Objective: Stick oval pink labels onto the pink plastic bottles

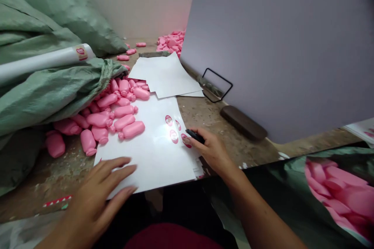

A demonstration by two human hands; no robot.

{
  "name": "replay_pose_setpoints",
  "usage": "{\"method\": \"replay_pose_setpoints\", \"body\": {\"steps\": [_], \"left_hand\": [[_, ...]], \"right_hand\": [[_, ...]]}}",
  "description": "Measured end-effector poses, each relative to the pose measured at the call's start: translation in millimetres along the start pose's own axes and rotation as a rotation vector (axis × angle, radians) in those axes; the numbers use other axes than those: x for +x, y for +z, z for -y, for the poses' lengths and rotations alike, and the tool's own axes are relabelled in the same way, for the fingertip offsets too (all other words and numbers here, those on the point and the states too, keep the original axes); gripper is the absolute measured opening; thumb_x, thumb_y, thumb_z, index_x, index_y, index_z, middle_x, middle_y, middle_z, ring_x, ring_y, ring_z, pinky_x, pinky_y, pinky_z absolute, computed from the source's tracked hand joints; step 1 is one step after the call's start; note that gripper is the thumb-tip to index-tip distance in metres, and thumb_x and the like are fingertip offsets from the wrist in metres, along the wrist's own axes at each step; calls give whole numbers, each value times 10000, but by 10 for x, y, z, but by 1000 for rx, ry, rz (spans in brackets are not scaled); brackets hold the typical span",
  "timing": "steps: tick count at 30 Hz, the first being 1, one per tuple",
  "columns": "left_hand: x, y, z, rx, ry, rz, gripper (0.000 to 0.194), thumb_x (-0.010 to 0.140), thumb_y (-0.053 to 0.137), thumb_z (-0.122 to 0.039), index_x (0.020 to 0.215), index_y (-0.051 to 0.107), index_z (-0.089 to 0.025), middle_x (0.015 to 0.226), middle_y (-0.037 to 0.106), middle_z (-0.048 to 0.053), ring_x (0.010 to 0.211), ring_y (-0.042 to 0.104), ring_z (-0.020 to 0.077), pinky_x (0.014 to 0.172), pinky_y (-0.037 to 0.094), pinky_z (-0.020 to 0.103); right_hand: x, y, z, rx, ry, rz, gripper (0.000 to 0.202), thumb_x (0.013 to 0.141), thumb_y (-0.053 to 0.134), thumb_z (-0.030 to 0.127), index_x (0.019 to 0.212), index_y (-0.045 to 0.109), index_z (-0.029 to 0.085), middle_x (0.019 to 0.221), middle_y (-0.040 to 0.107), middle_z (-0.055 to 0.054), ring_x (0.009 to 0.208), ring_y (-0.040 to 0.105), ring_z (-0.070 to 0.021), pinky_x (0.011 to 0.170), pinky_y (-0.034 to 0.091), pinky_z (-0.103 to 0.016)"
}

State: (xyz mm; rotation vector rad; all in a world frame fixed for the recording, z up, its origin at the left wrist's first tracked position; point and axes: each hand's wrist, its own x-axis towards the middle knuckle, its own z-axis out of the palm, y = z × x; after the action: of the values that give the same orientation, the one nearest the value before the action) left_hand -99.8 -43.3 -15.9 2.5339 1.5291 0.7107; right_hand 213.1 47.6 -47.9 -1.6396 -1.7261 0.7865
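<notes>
My right hand [209, 146] is closed on a small black tool [195, 136], whose exact kind I cannot make out. It is at the right side of a white sticker sheet [146, 163], beside several oval pink-and-white stickers [173, 136]. My left hand [106, 186] hovers at or rests on the sheet's lower left edge, fingers spread, holding nothing. Pink plastic bottles [133, 129] lie on the sheet's upper left part and heap up to its left. More white sheets [163, 74] lie at the sheet's far end.
Green sacks [58, 89] fill the left side, with a white roll [43, 60] across them. A brown case [244, 122] and a black wire stand [217, 85] sit by a large grey panel [277, 46]. At lower right, an open sack holds pink bottles [344, 190].
</notes>
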Motion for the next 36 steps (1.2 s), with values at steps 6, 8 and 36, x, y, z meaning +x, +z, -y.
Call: {"method": "replay_pose_setpoints", "body": {"steps": [6,8,36], "left_hand": [[944,750,-240,43,180,248,489,992,500,-436,1413,565,-195,1512,540,148,1446,434,345,1147,404,560],[965,893,-221,103,147,323,567,990,482,-502,1475,499,-210,1576,467,133,1484,375,351,1183,347,578],[995,701,-134,-113,97,422,599,816,687,-624,1282,606,-257,1508,536,91,1243,468,365,1007,402,574]], "right_hand": [[123,29,50,-214,-167,74,295,990,455,321,1072,727,240,1042,789,-67,910,720,-242,761,496,-349],[129,52,53,-256,-195,78,244,967,505,268,1049,732,236,1063,788,-74,947,718,-250,795,476,-364],[73,262,79,-478,-384,-89,179,963,532,202,911,703,217,833,788,-32,734,686,-184,705,293,-330]]}}
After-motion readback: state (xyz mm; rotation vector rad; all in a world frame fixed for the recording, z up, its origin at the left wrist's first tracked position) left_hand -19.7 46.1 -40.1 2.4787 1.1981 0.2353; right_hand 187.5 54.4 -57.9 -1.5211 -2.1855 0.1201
